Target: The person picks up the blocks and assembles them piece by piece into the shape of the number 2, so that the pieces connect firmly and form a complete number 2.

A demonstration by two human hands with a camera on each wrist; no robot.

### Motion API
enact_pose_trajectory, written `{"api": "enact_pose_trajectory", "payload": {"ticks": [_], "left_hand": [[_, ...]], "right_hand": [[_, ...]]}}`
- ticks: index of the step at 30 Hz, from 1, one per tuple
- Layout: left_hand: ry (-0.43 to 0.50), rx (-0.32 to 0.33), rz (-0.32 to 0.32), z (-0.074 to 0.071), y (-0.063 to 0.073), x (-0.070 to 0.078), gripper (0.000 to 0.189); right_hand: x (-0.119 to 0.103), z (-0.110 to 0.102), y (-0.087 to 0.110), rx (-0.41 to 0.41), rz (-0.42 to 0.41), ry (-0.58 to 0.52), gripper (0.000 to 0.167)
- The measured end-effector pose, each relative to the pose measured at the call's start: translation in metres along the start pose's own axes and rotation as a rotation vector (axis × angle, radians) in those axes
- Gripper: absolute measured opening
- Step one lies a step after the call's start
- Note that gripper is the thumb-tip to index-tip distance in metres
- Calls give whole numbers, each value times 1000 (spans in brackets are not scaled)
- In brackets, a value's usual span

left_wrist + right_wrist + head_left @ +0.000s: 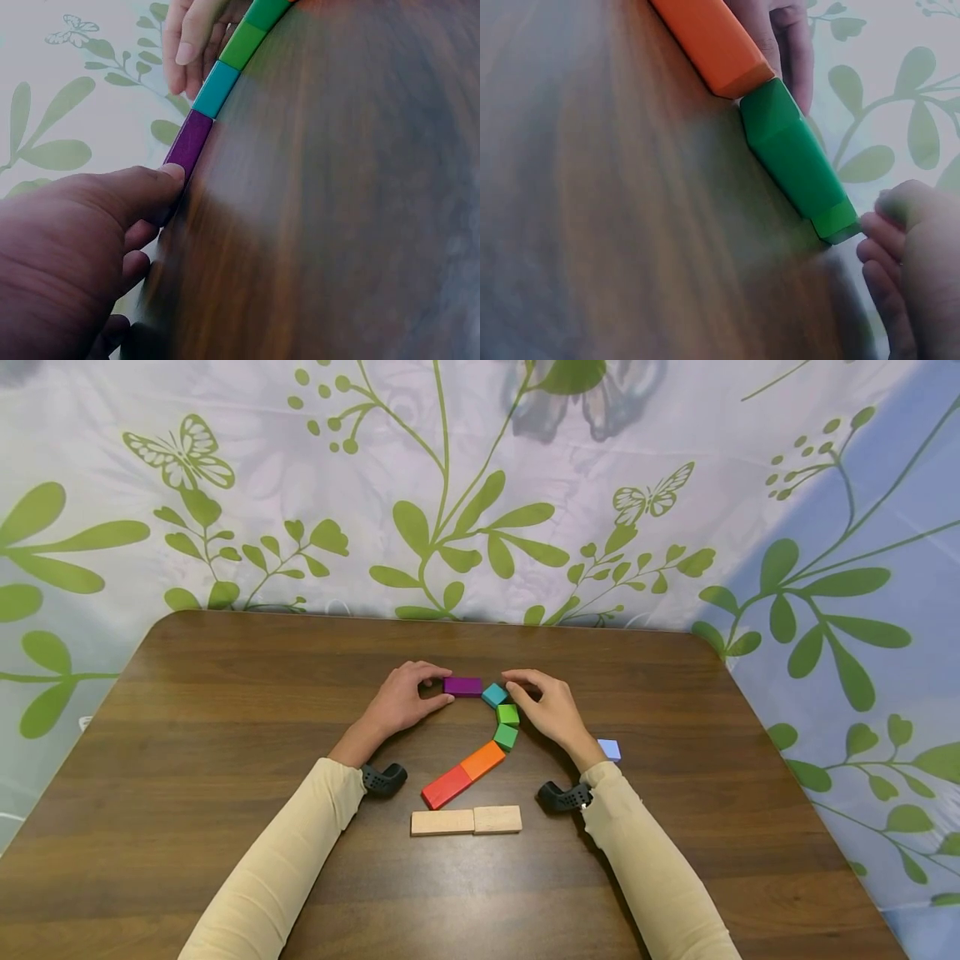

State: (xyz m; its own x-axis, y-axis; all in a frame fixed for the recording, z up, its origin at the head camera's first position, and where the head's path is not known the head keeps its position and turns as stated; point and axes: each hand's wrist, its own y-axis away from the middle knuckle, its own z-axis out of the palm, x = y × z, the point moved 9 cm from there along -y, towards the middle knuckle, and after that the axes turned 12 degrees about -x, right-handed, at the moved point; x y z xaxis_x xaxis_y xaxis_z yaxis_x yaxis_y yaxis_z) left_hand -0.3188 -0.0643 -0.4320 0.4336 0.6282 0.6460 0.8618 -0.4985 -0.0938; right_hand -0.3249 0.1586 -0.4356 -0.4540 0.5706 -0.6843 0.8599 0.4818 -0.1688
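My left hand (pixel 402 697) pinches the left end of a purple block (pixel 467 687), with the thumb on its near side in the head view. Beside the purple block lies a teal block (pixel 494 695), followed by a light green block (pixel 507 715) and a darker green block (pixel 506 737). An orange block (pixel 482 760) and a red block (pixel 446 787) carry the curved row on toward the near left. My right hand (pixel 551 706) hovers with bent fingers close to the right of the teal and light green blocks; whether its fingertips touch them cannot be told.
Two plain wooden blocks (pixel 442 822) lie end to end nearer the front. A light blue block (pixel 610 749) sits right of the right wrist, partly hidden by it. The brown table (pixel 225 710) ends at a leaf-patterned cloth (pixel 300 485) behind.
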Motion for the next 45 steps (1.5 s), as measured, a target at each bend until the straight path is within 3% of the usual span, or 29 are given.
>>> {"api": "enact_pose_trajectory", "payload": {"ticks": [12, 29, 38, 45], "left_hand": [[34, 16, -1, -4, 5, -2, 41], [21, 13, 9, -1, 6, -1, 40], [23, 19, 26, -4, 6, 1, 37], [5, 1, 17, -2, 5, 0, 37]], "right_hand": [[-17, -13, 12, 63, -44, -17, 27], [-27, -42, 52, 104, -67, 76, 30], [-17, -59, 83, 136, -58, 147, 35], [-2, -67, 106, 114, 7, 199, 37]]}}
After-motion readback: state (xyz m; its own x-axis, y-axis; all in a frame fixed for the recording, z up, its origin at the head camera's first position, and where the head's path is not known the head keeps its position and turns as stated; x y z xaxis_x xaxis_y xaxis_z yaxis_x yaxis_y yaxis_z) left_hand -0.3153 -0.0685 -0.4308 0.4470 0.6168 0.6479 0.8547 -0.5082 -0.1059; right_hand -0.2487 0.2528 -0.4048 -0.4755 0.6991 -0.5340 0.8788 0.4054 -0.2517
